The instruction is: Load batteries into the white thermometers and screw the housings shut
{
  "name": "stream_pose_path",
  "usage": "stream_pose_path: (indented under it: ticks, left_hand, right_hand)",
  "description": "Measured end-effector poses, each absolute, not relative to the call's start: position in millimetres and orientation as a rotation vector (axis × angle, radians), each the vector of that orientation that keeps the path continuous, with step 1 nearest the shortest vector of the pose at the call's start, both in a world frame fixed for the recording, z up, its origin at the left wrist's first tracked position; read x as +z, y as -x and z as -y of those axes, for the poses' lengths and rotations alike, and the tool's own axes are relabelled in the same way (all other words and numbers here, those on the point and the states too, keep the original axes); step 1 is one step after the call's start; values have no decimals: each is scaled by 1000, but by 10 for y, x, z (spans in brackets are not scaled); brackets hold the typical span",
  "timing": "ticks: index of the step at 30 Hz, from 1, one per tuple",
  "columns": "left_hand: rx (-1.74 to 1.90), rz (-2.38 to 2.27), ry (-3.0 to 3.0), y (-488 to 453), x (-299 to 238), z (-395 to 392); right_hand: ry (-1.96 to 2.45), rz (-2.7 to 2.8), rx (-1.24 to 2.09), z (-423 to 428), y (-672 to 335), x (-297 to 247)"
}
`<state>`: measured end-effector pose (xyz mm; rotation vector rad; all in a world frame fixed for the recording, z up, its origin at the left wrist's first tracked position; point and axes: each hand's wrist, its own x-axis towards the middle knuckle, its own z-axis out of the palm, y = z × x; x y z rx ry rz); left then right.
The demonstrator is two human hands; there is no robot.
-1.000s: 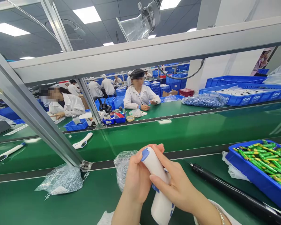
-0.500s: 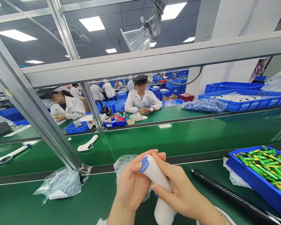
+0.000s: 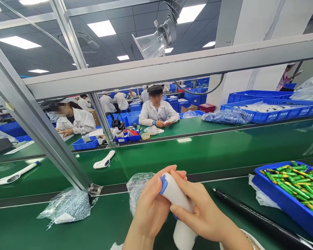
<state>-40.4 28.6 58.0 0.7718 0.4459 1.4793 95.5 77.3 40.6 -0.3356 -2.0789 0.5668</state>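
1. Firstly, at far left, a slanting silver metal post (image 3: 52,142) stands in front of the green belt, where one long white device with a blue tip (image 3: 17,174) lies.
2. Just beside the foot of this post is a clear plastic bag of small silvery pieces (image 3: 75,206). Beyond it, a second long white device with a dark window (image 3: 104,160) rests on the belt.
3. A crumpled clear plastic bag (image 3: 137,185) is partly hidden behind the left hand (image 3: 152,205); it probably limits this hand's room.
4. The left hand is cupped around the upper end of a white, rounded plastic device with blue parts (image 3: 178,198), its thumb at the blue end.
5. This device is held tilted above the green work surface (image 3: 106,222). I judge it light and stiff, with smooth sides that could slip; the thick white body seems the best place to grasp, away from the blue parts.
6. The right hand (image 3: 203,211) is clamped on the body, fingers over the far side, thumb on the near side.
7. Further right, a black pen-shaped tool (image 3: 253,211) lies with its thin tip towards the right hand, so it may obstruct movement to that side.
8. At far right, a blue plastic tray (image 3: 281,201) holds many thin green-and-yellow pieces (image 3: 299,187).
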Motion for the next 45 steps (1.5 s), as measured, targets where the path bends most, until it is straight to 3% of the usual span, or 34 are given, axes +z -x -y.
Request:
stream_pose_path:
  ticks: [26, 31, 35, 39, 45]
  left_hand:
    - [1525, -593, -742, 406, 507, -378]
    - [1428, -829, -1119, 598, 422, -407]
    - [1559, -1223, -1216, 817, 340, -524]
    - [1718, -1686, -1025, 934, 106, -1056]
    - [1431, -2182, -943, 1006, -358, -2008]
  right_hand:
    - [474, 2090, 969, -798, -952, 358]
    - [614, 2115, 1073, -865, -953, 352]
    - [671, 2059, 783, -898, -1101, 479]
    - [625, 1815, 536, -888, -1421, 620]
    - [625, 1644, 551, -805, -1755, 650]
